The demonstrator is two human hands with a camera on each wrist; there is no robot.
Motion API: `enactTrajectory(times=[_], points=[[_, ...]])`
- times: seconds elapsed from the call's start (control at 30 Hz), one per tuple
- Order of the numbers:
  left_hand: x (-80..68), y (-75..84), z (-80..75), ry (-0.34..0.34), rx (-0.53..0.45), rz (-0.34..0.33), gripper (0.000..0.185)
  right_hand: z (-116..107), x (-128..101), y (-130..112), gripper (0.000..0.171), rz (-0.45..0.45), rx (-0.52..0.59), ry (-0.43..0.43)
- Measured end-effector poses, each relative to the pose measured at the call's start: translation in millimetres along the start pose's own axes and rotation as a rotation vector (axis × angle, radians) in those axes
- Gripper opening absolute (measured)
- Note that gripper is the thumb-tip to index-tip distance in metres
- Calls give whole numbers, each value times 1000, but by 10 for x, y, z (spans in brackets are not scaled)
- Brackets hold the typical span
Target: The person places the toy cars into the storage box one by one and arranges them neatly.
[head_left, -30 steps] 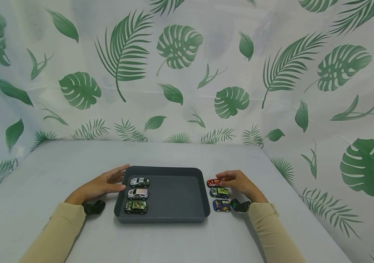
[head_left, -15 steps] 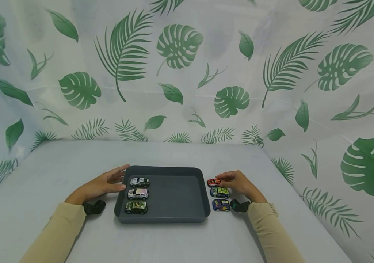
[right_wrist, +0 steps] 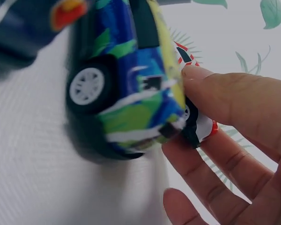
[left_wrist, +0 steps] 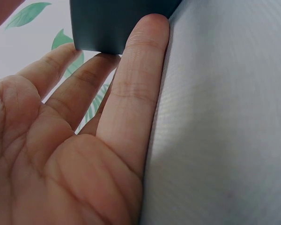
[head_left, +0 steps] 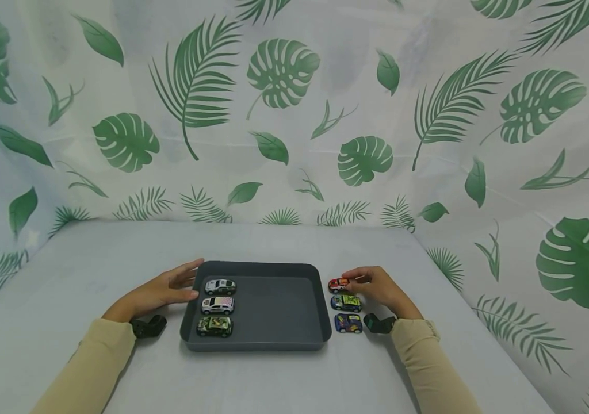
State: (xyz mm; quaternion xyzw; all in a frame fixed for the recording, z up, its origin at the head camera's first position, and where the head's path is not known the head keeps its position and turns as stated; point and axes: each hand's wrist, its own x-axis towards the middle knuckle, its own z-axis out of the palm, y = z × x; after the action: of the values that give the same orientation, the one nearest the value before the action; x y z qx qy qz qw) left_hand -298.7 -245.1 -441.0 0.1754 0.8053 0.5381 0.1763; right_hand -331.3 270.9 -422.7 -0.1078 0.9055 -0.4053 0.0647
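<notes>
In the head view a dark grey tray (head_left: 279,310) lies on the table. My left hand (head_left: 162,290) touches its left end with fairly straight fingers; in the left wrist view, fingertips (left_wrist: 152,28) rest against the tray wall (left_wrist: 100,23). My right hand (head_left: 381,292) pinches a red-and-white toy car (head_left: 338,285) between thumb and fingers, to the right of the tray. In the right wrist view that car (right_wrist: 206,127) is partly hidden behind a blue, green and yellow toy car (right_wrist: 145,101).
Inside the tray's left side stand a silver car (head_left: 220,287), a white patterned car (head_left: 217,305) and a camouflage car (head_left: 214,326). Outside, right of the tray, are a green-yellow car (head_left: 346,303) and a purple-blue car (head_left: 348,323). Leaf-printed cloth (head_left: 294,190) hangs behind.
My right hand and the red-and-white car have shifted slightly, up and to the right in the head view. The left hand and the tray stay where they were.
</notes>
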Motion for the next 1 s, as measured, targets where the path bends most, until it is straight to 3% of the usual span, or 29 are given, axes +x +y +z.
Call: enactTrajectory(times=[0.67,1.0], points=[[3,10,5,3,21,2,97,-93,-42,-184,31,-154,87,37],[6,5,9,-3,13,14,96,-6,-62,-347,31,-223,105,50]])
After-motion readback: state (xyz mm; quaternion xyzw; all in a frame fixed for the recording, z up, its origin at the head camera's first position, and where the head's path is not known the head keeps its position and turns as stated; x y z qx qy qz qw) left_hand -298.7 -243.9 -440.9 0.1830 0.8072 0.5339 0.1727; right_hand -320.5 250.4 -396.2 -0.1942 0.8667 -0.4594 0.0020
